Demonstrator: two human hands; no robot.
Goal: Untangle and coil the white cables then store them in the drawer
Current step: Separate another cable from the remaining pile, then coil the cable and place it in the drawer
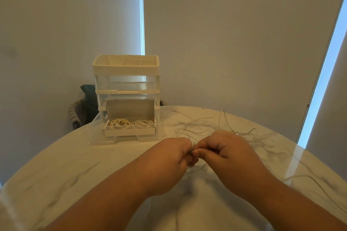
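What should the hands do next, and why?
Probably pull more of the loose cable toward the grip and wind a loop. The left hand and right hand both pinch it, while much of it sprawls uncoiled across the table. Two coils already lie in the open drawer.

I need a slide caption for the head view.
Left hand and right hand pinch a white cable above the table; coiled cables lie in the open drawer.

1. A round, glossy white table with grey marble veining (78, 165) fills the lower view.
2. Pale grey roller blinds (225, 33) hang behind it, with bright strips of daylight (142, 15) between them.
3. A grey padded chair back (76, 112) shows beyond the table's far left edge, with a dark teal object (89, 93) just above it.
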